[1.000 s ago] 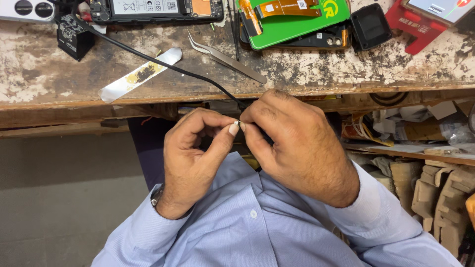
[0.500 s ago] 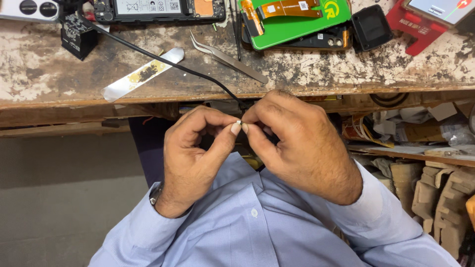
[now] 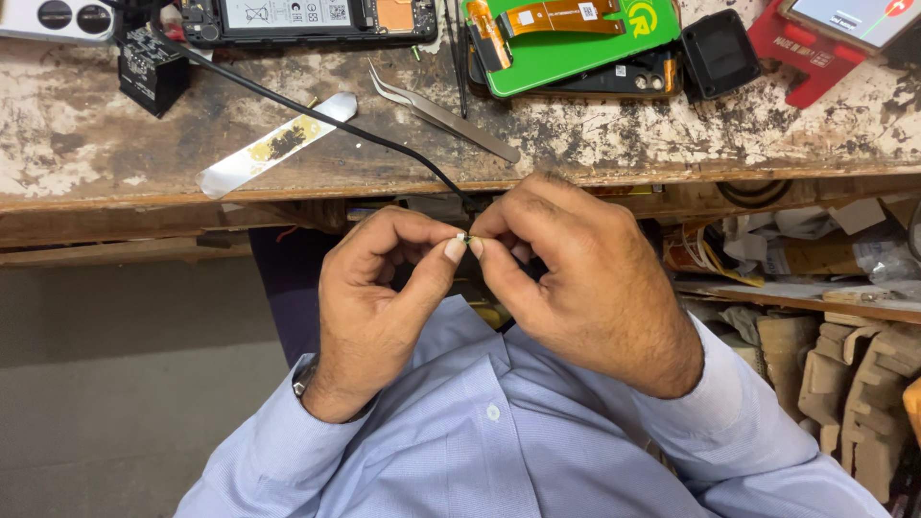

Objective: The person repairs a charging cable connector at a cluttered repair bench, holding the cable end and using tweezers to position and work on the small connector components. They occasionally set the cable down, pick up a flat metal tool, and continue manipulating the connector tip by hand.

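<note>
Both hands, left hand [image 3: 379,307] and right hand [image 3: 585,288], pinch closed on what seems the black cable's [image 3: 317,110] tip below the table [image 3: 86,144] edge.

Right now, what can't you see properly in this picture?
- Tiny part pinched between left hand and right hand: too small, covered by fingertips.
- Black cable end: hidden behind the right hand.
- Red holder: cut off by the top edge.

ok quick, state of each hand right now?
Left hand: closed, pinching a tiny part at its fingertips.
Right hand: closed, pinching the same tiny part, by the black cable.
</note>
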The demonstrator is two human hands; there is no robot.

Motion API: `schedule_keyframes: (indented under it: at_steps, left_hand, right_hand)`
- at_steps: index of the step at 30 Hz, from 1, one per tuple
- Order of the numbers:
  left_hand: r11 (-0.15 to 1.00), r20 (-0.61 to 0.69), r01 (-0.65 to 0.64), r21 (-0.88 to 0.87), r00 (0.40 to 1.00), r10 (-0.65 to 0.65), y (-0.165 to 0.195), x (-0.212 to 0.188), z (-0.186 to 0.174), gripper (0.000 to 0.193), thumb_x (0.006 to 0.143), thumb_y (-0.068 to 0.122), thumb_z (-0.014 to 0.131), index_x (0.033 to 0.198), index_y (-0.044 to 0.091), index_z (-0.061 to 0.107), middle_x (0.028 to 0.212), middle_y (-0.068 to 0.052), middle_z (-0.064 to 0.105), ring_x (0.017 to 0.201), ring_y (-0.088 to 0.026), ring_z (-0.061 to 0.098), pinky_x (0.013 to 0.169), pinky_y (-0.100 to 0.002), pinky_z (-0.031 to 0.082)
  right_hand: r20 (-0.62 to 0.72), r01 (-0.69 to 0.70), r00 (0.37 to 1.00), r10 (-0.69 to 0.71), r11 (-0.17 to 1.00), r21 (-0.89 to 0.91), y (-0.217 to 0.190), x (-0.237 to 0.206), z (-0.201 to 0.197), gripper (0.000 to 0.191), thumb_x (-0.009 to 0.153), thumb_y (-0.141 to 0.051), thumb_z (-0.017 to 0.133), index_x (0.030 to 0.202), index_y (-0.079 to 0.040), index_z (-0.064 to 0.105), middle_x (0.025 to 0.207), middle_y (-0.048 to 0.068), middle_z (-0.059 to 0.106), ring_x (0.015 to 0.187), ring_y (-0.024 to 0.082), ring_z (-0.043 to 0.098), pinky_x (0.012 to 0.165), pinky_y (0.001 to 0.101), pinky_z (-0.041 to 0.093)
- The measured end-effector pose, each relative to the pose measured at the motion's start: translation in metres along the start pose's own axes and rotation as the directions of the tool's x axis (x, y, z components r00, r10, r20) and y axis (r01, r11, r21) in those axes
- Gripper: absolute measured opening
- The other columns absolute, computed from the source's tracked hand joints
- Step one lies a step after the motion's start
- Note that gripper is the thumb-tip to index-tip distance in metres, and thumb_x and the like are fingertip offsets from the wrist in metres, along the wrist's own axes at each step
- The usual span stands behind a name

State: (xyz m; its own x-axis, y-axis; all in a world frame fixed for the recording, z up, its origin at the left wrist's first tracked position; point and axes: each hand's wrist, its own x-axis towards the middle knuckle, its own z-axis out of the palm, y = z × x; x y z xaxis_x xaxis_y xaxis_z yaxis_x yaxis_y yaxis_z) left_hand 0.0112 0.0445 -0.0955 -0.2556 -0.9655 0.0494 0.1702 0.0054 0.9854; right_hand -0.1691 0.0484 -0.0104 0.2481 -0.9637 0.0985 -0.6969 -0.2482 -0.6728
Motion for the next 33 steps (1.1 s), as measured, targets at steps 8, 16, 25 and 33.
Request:
schedule_keyframes:
  at_steps: [8, 16, 25, 33]
  left_hand:
    - [0.998, 0.008, 0.033, -0.050, 0.999, -0.032, -0.002, -0.002, 0.000, 0.007, 0.101, 0.003, 0.069, 0.107, 0.000, 0.068, 0.097, -0.001, 0.070, 0.085, -0.004, 0.062, 0.077, -0.019, 0.053]
    - [0.980, -0.004, 0.091, -0.175, 0.996, -0.093, -0.004, -0.003, 0.003, 0.008, 0.102, 0.002, 0.067, 0.109, -0.001, 0.066, 0.100, -0.002, 0.071, 0.089, -0.005, 0.065, 0.078, -0.020, 0.054]
    - [0.984, -0.028, -0.071, 0.161, 0.997, 0.077, 0.016, 0.003, 0.004, 0.008, 0.099, 0.007, 0.071, 0.105, 0.001, 0.070, 0.097, -0.003, 0.070, 0.083, -0.006, 0.066, 0.074, -0.020, 0.054]
    - [0.936, 0.007, -0.135, 0.324, 0.990, 0.140, 0.029, 0.008, 0.008, 0.010, 0.095, 0.008, 0.074, 0.101, 0.000, 0.071, 0.090, -0.004, 0.070, 0.075, -0.009, 0.064, 0.070, -0.023, 0.052]
  right_hand:
    - [-0.019, -0.013, 1.000, 0.013, 1.000, 0.015, -0.001, -0.001, 0.001, 0.008, 0.090, -0.007, 0.073, 0.094, -0.003, 0.069, 0.087, 0.007, 0.066, 0.071, 0.015, 0.069, 0.062, 0.0280, 0.056]
    - [-0.093, 0.043, 0.995, -0.037, 0.998, 0.053, -0.001, -0.005, 0.005, 0.008, 0.091, -0.004, 0.074, 0.097, -0.001, 0.068, 0.088, 0.007, 0.064, 0.075, 0.016, 0.066, 0.067, 0.0282, 0.055]
    - [-0.125, -0.055, 0.988, 0.093, 0.960, 0.274, 0.012, -0.009, 0.009, 0.013, 0.089, -0.003, 0.075, 0.100, 0.000, 0.071, 0.088, 0.004, 0.068, 0.077, 0.009, 0.065, 0.068, 0.0220, 0.052]
    - [0.167, -0.297, 0.950, 0.263, 0.608, 0.736, 0.041, -0.011, 0.013, 0.013, 0.093, -0.004, 0.072, 0.106, -0.001, 0.068, 0.091, -0.003, 0.067, 0.080, 0.003, 0.059, 0.072, 0.0201, 0.050]
